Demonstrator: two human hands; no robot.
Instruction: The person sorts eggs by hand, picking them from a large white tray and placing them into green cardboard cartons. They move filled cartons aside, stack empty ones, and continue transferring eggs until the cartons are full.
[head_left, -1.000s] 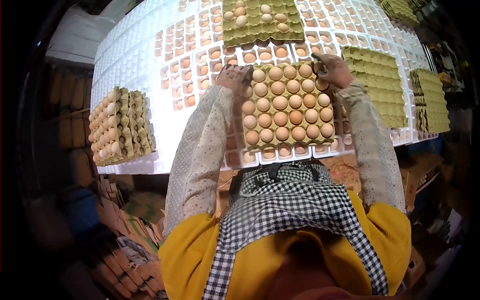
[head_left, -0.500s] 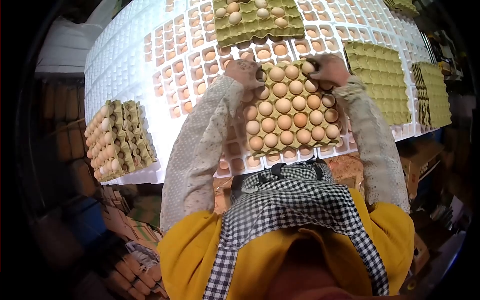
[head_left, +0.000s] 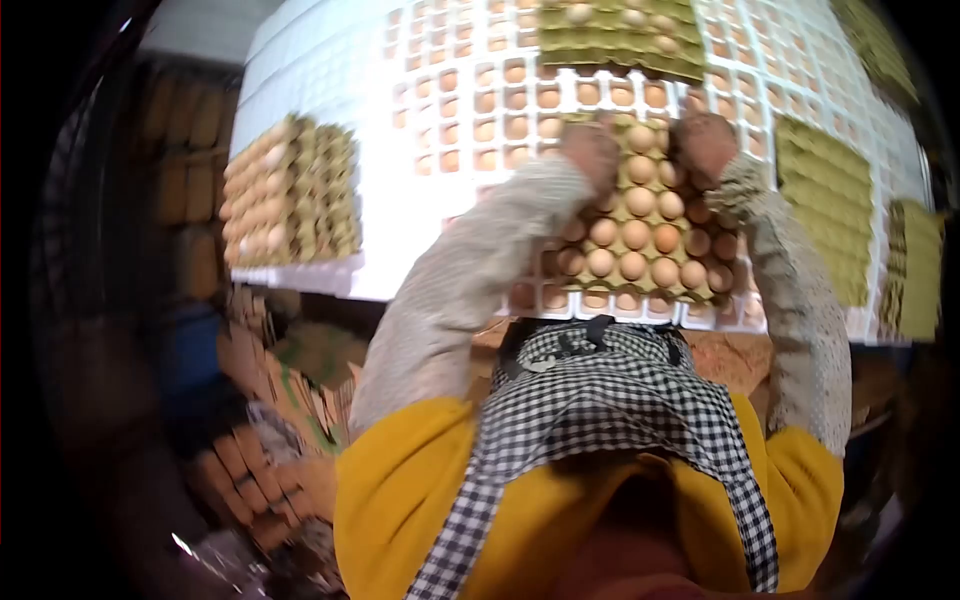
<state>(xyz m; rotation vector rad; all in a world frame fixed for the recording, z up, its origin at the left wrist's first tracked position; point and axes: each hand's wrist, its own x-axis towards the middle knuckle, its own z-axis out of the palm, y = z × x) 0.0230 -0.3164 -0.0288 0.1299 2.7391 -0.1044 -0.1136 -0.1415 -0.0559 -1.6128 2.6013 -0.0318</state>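
1. The fingers (head_left: 590, 140) of the left hand (head_left: 592, 152) are bent down over the far edge of a pulp egg tray (head_left: 618, 249). Motion blur hides whether they clamp the rim or only rest on an egg there.
2. The right hand (head_left: 706, 145) sits just beside it on the same far edge, nearer the right corner, with its fingers also curled. How tightly they close cannot be told.
3. With one hand to each side of the far rim, the load would be shared evenly. That looks sensible for a soft tray carrying this much weight.
4. The tray lies flat on the white gridded counter (head_left: 330, 80), right in front of the person's checked apron (head_left: 600, 400). Brown eggs (head_left: 640, 200) fill every cup that can be seen.
5. More eggs sit in the counter's own cells around and under the tray.
6. A partly filled tray (head_left: 620, 40) lies further out on the counter. Empty pulp trays (head_left: 825, 200) are stacked to the right, well apart.
7. A stack of filled trays (head_left: 290, 195) stands at the counter's left edge, clear of the arms.
8. Flattened cardboard (head_left: 270, 480) lies on the floor below.
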